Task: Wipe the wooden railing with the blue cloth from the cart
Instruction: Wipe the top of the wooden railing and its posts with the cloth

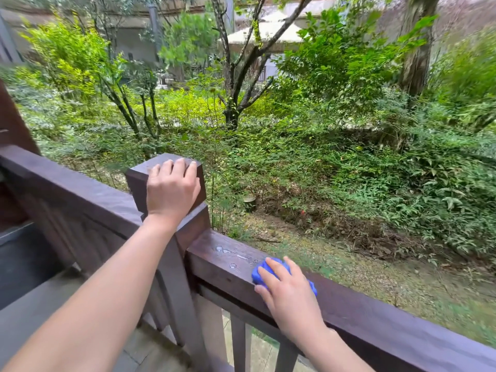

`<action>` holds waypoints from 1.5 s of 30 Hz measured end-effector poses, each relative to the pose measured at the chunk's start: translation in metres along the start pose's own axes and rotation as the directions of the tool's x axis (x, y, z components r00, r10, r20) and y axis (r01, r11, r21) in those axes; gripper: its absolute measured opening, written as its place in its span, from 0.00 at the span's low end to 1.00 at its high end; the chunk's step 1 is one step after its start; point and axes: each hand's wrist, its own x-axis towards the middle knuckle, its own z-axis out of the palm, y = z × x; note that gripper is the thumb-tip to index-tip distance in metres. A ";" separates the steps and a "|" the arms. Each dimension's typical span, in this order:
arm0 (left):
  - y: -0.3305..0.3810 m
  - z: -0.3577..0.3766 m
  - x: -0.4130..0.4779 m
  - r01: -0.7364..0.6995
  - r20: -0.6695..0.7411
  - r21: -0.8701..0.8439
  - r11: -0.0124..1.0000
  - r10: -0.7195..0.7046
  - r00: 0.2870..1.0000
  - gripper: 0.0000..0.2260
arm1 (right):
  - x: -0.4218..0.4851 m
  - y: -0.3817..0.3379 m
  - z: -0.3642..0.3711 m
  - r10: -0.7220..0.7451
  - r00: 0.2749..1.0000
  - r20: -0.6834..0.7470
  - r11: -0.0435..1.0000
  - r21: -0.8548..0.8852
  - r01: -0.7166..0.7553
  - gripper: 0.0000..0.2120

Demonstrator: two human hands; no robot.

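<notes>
Wooden railing (375,318) running from lower right up to a square post (166,167), then on to the left; garden slope dropping away beyond the far edge. Left hand (171,189) flat over the post cap, fingers spread, gripping nothing. Right hand (290,294) pressed palm-down on the blue cloth (259,273), bunched on the rail top just right of the post. Water beads (222,249) between cloth and post, likely not yet wiped. Risk: cloth pushed past the narrow rail's outer edge and lost into the garden; wet wood perhaps slippery under a hard stroke. Open rail to the right; post blocking travel leftward.
</notes>
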 end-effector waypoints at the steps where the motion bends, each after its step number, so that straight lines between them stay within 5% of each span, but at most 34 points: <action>1: -0.001 -0.001 0.001 -0.003 0.004 -0.003 1.000 0.003 1.000 0.10 | -0.006 0.005 0.004 -0.059 0.998 0.005 0.998 0.006 0.059 0.15; 4: -0.002 -0.002 0.000 -0.032 0.033 -0.002 0.999 0.032 0.999 0.11 | 0.001 0.027 0.008 -0.100 0.995 0.016 0.994 -0.049 0.100 0.17; 9: -0.004 -0.008 0.001 -0.049 0.065 0.000 0.999 0.049 0.997 0.12 | 0.049 0.011 0.011 0.093 0.990 0.111 0.994 0.046 -0.099 0.16; 14: -0.003 -0.002 0.000 -0.061 -0.011 0.020 0.998 0.062 0.998 0.11 | 0.014 0.014 0.014 -0.171 0.983 -0.074 0.985 0.012 0.172 0.12; 21: -0.001 -0.005 0.001 -0.037 -0.043 0.004 0.999 0.038 0.998 0.10 | 0.070 -0.016 0.017 -0.012 0.998 0.066 1.000 0.029 0.010 0.14; 27: -0.001 -0.003 0.000 -0.035 -0.059 0.004 0.999 0.035 0.998 0.09 | 0.027 0.000 0.024 -0.239 0.970 0.043 0.971 0.029 0.238 0.13; 33: -0.001 -0.009 0.000 -0.024 -0.050 -0.008 1.000 0.023 0.998 0.10 | 0.082 -0.041 0.031 -0.109 0.978 0.179 0.994 -0.011 0.113 0.18; 37: -0.001 -0.006 0.000 -0.024 -0.048 -0.016 1.000 0.024 0.999 0.10 | 0.044 -0.033 0.031 -0.266 0.964 -0.029 0.964 0.002 0.266 0.09; 40: -0.001 -0.004 0.001 -0.020 -0.070 -0.007 1.000 0.020 0.997 0.09 | 0.063 -0.022 0.031 -0.181 0.981 -0.065 0.983 0.013 0.182 0.11; 42: -0.001 -0.006 0.001 -0.019 -0.065 -0.010 1.000 0.018 0.998 0.09 | 0.096 -0.036 0.028 -0.065 0.998 0.020 0.997 0.046 0.064 0.12; 45: -0.001 -0.009 0.002 -0.015 -0.066 -0.004 1.000 0.015 0.998 0.09 | 0.113 -0.062 0.036 -0.157 0.979 0.129 0.988 0.015 0.156 0.10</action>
